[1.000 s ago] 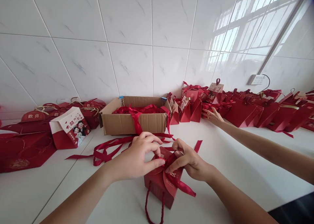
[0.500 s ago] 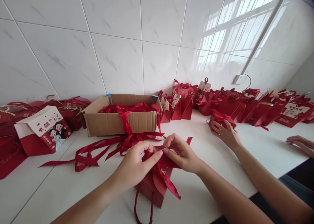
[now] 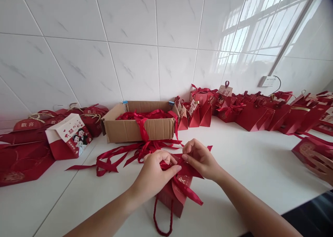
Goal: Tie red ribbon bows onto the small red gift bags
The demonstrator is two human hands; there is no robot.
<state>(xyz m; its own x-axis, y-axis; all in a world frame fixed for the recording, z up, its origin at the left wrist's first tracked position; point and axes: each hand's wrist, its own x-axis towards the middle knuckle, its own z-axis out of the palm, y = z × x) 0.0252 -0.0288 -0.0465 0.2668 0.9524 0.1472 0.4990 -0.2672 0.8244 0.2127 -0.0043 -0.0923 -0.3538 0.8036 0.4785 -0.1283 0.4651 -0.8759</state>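
A small red gift box [image 3: 171, 197] stands on the white table in front of me, its braided cord handle [image 3: 163, 233] hanging toward me. Red satin ribbon [image 3: 189, 190] crosses its top, with one tail dangling down the near side. My left hand [image 3: 158, 167] pinches the ribbon at the top of the box, thumb and forefinger together. Just to the right, my right hand [image 3: 200, 159] is also closed on the ribbon, its thumb against the fingertips. The part of the ribbon between my fingers is mostly covered.
Behind the box, loose ribbons [image 3: 108, 162] trail from a cardboard box [image 3: 137, 130] full of ribbon. Several red gift boxes [image 3: 249, 115] line the wall at right; others, with a white-topped one [image 3: 66, 136], stand at left. At far right a co-worker's hand [image 3: 321, 166] touches a red box [image 3: 303, 150].
My view has shifted, so everything sits farther right or left in it. Both hands stay on the ribbon, slightly farther apart. The co-worker's hand and a red box have moved to the right.
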